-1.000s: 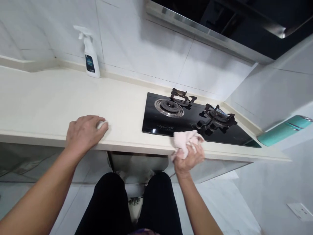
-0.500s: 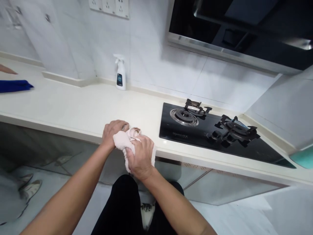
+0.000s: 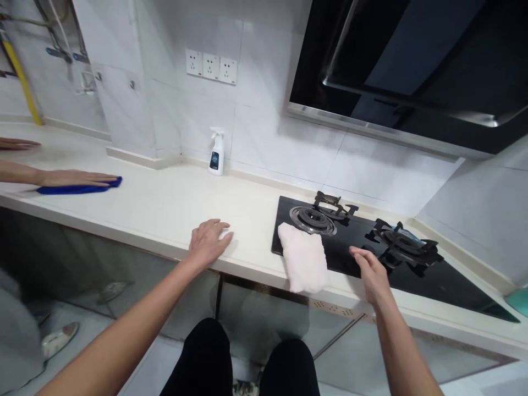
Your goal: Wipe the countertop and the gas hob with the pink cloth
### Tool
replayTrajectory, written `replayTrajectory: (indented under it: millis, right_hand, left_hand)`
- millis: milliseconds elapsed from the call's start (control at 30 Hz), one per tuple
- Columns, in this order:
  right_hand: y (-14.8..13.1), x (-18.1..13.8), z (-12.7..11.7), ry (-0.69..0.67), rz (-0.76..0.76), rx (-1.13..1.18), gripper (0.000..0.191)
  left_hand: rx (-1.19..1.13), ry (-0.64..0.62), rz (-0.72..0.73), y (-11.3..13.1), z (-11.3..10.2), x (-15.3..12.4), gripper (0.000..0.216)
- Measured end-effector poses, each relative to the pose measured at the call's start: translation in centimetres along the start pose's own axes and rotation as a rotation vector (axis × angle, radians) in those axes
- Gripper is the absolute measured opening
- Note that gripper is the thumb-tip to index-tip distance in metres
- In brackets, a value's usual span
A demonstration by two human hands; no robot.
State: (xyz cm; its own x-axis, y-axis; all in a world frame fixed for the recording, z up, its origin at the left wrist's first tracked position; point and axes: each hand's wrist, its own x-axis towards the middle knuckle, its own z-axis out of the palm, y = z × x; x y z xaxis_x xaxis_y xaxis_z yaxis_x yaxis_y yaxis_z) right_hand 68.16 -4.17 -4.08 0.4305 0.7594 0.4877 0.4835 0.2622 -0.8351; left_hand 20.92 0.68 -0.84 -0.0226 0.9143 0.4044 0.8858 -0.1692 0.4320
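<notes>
Pale pink towelling cloth [image 3: 304,261], folded into a pad across the front left of the black glass hob [image 3: 343,247] and front edge of the smooth cream counter [image 3: 165,203]; resting or airborne, unclear. Looks light, limp, hard to damage; best gathered at the middle or pinched at a corner. Left grip [image 3: 208,242] spread loose on the counter, empty. Right grip [image 3: 373,273] near the cloth yet apart, drawn narrow, impossible to say whether closed. White spray bottle [image 3: 216,157] at the tiled wall [image 3: 264,110], range hood [image 3: 391,82] above; far left, co-worker's hand [image 3: 74,177] over a blue cloth [image 3: 74,190].
</notes>
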Motion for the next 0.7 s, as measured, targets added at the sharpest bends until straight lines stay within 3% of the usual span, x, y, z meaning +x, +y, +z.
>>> replayTrajectory:
  millis: [100, 167, 300, 333, 400, 533, 600, 700]
  right_hand:
    - [2.0, -0.3, -2.3, -0.061, -0.037, -0.186, 0.04]
    - [2.6, -0.2, -2.4, -0.136, -0.101, -0.317, 0.039]
    - [3.8, 0.1, -1.8, -0.243, -0.266, -0.489, 0.039]
    - [4.3, 0.1, -1.8, -0.242, -0.284, -0.501, 0.04]
    - [5.4, 0.4, -2.0, -0.242, -0.298, -0.498, 0.042]
    - [7.2, 1.0, -2.9, -0.281, -0.278, -0.483, 0.04]
    - [7.5, 1.2, -3.2, -0.289, -0.255, -0.507, 0.039]
    - [7.3, 1.2, -3.4, -0.288, -0.248, -0.551, 0.04]
  left_hand:
    - [-0.122, 0.007, 0.144, 5.1, 0.7, -0.6, 0.041]
    - [-0.18, -0.089, 0.272, 9.9, 1.9, -0.9, 0.045]
    - [-0.162, -0.46, 0.443, 19.6, 6.3, -1.7, 0.073]
    - [-0.117, -0.506, 0.469, 21.6, 7.7, -2.0, 0.076]
    - [-0.046, -0.48, 0.549, 24.6, 10.2, -2.8, 0.073]
    - [-0.049, -0.405, 0.672, 26.4, 12.7, -4.1, 0.055]
    - [-0.043, -0.428, 0.678, 25.3, 12.1, -4.1, 0.051]
    - [-0.023, -0.492, 0.616, 21.7, 9.5, -3.0, 0.049]
